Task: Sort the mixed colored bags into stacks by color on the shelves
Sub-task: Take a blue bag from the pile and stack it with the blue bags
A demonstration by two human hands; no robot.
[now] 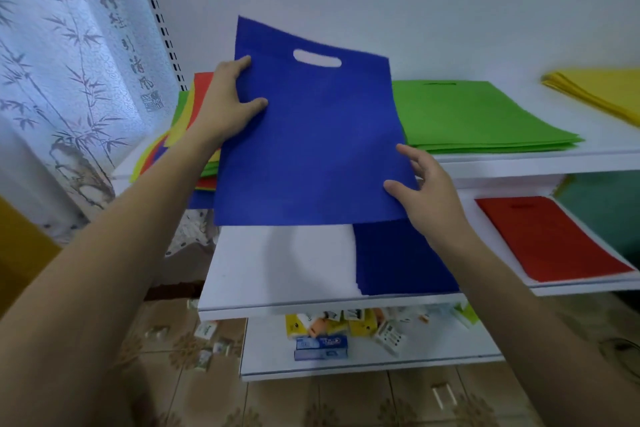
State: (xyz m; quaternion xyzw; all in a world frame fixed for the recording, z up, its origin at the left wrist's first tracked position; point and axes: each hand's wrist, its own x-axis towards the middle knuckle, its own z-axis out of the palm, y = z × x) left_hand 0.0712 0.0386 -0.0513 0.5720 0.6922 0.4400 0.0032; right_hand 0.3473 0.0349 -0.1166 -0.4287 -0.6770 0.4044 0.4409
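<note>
1. I am judging that the limp blue bag (311,142), hanging tilted over the blue stack (398,260) on the middle shelf (277,270), could sag and land askew, being held only at two edges.
2. I am seeing the left hand (228,107) pinching its upper left edge and the right hand (426,191) gripping its lower right edge, both arms reaching forward.

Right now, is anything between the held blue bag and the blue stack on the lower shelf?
Nothing visible. The blue bag, held by the left hand and right hand, hangs above the blue stack on the lower shelf. The stack's visible top is bare; the bag hides its back part.
</note>
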